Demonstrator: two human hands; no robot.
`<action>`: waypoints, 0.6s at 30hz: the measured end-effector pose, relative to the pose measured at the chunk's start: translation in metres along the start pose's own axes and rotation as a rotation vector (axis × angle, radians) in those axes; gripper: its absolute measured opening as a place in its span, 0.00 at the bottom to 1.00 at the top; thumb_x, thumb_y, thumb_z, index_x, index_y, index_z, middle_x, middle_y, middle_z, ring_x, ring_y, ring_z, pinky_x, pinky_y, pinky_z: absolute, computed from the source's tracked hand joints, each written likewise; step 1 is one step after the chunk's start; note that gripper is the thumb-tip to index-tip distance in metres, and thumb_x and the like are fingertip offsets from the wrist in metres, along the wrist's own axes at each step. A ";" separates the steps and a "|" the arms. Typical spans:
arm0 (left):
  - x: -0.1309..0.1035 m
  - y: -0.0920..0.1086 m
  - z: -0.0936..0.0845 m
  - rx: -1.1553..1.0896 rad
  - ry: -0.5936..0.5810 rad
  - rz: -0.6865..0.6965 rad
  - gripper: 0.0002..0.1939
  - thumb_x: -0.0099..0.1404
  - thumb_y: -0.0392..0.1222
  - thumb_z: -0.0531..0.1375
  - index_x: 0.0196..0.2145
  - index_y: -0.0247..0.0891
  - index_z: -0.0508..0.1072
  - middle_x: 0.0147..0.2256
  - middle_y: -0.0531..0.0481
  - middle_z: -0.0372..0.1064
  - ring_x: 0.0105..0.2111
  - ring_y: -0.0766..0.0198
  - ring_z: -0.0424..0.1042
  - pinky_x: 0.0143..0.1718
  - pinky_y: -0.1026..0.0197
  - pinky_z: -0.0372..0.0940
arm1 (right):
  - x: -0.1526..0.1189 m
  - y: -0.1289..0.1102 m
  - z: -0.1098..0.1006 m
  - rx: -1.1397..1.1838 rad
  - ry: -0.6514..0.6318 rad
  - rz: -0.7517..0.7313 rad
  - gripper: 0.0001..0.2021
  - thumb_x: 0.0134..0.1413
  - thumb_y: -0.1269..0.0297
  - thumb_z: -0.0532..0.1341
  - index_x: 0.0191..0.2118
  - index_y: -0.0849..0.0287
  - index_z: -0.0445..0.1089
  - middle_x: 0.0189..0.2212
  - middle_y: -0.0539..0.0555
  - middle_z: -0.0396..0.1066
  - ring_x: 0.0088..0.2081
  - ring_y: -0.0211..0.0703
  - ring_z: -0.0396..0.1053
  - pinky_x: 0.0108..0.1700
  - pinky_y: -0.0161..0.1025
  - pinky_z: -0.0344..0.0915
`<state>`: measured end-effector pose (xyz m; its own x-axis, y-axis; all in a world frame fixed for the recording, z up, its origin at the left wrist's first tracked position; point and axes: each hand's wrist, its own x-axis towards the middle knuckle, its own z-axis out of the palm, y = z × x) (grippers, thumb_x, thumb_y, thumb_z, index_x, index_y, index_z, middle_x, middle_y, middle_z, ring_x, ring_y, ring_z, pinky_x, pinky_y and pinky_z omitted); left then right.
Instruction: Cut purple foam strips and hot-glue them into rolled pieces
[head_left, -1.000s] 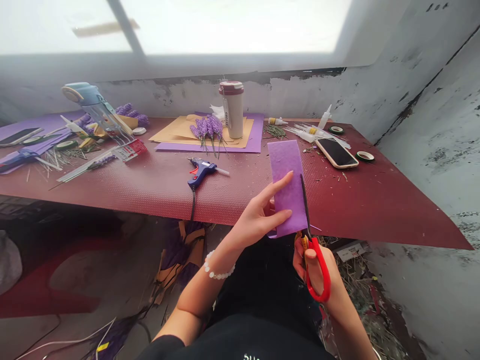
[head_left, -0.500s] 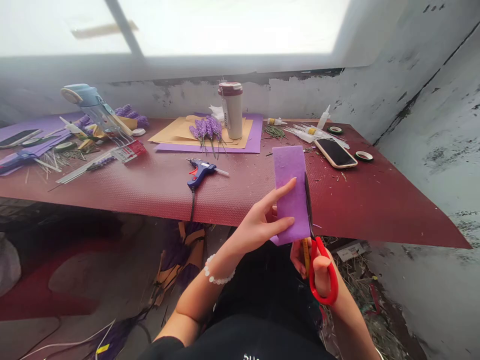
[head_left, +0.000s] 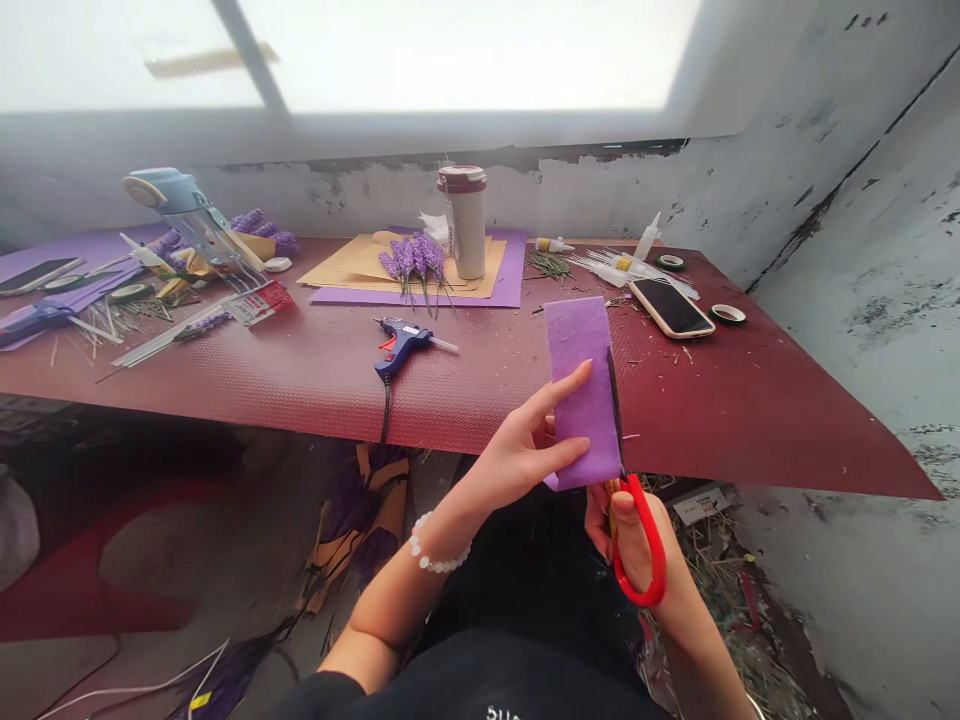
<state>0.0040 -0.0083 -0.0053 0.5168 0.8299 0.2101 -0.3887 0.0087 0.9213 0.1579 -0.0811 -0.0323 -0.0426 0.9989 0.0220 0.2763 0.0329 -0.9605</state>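
Note:
A strip of purple felt-like sheet [head_left: 581, 335] stands upright over the table's front edge, folded or layered, held by my left hand [head_left: 529, 435] with the fingers along its face. My right hand [head_left: 637, 535] grips red-handled scissors [head_left: 654, 550], thumb through one loop. Their dark blade lies along the sheet's right edge. Something yellow shows beside my right fingers, partly hidden by the scissors. A thin purple sliver [head_left: 630, 436] sits just right of the blade.
On the red table [head_left: 322, 390] lie a blue glue gun [head_left: 403, 345], purple flower sprigs [head_left: 414, 258], a tumbler [head_left: 469, 225], a phone [head_left: 673, 306], tape rolls [head_left: 727, 313] and glue bottles [head_left: 649, 236]. A blue-lidded water bottle [head_left: 199, 225] stands left.
My right thumb and the scissor handles have shifted slightly left, and the handle loops look closer together. The sheet and my left hand stay nearly in place.

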 end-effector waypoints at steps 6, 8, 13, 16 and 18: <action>0.002 0.002 -0.005 0.072 -0.009 0.015 0.40 0.62 0.40 0.68 0.69 0.54 0.61 0.50 0.49 0.75 0.36 0.64 0.74 0.36 0.64 0.74 | 0.000 0.000 0.000 0.006 -0.008 -0.003 0.39 0.48 0.18 0.44 0.17 0.52 0.57 0.09 0.46 0.52 0.12 0.34 0.50 0.16 0.36 0.47; 0.002 0.003 -0.006 0.094 -0.006 0.021 0.41 0.62 0.41 0.69 0.69 0.55 0.60 0.50 0.49 0.74 0.35 0.64 0.73 0.34 0.64 0.73 | -0.001 0.002 0.001 0.012 -0.014 -0.014 0.39 0.50 0.19 0.43 0.17 0.53 0.57 0.09 0.46 0.52 0.12 0.34 0.50 0.16 0.36 0.47; -0.001 0.004 -0.006 0.120 -0.004 0.018 0.43 0.62 0.43 0.69 0.70 0.57 0.57 0.55 0.49 0.72 0.37 0.63 0.73 0.35 0.63 0.74 | -0.005 0.006 0.001 0.033 -0.011 -0.080 0.37 0.54 0.21 0.43 0.19 0.53 0.56 0.12 0.45 0.51 0.15 0.34 0.50 0.19 0.36 0.49; -0.003 0.003 -0.005 0.130 -0.025 0.005 0.42 0.63 0.44 0.68 0.70 0.59 0.56 0.60 0.50 0.68 0.38 0.62 0.74 0.35 0.61 0.74 | -0.005 0.007 0.001 0.057 -0.005 -0.123 0.35 0.55 0.22 0.44 0.24 0.53 0.57 0.16 0.44 0.53 0.16 0.34 0.50 0.19 0.36 0.50; -0.004 0.002 -0.004 0.142 -0.051 -0.013 0.42 0.64 0.46 0.68 0.71 0.59 0.55 0.60 0.49 0.68 0.37 0.61 0.74 0.35 0.59 0.74 | -0.004 0.006 0.001 0.067 0.000 -0.146 0.36 0.53 0.21 0.43 0.24 0.52 0.56 0.16 0.44 0.52 0.16 0.35 0.49 0.18 0.36 0.49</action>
<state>-0.0020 -0.0093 -0.0057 0.5608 0.8006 0.2110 -0.2716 -0.0628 0.9603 0.1588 -0.0850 -0.0389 -0.0777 0.9837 0.1624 0.2029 0.1751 -0.9634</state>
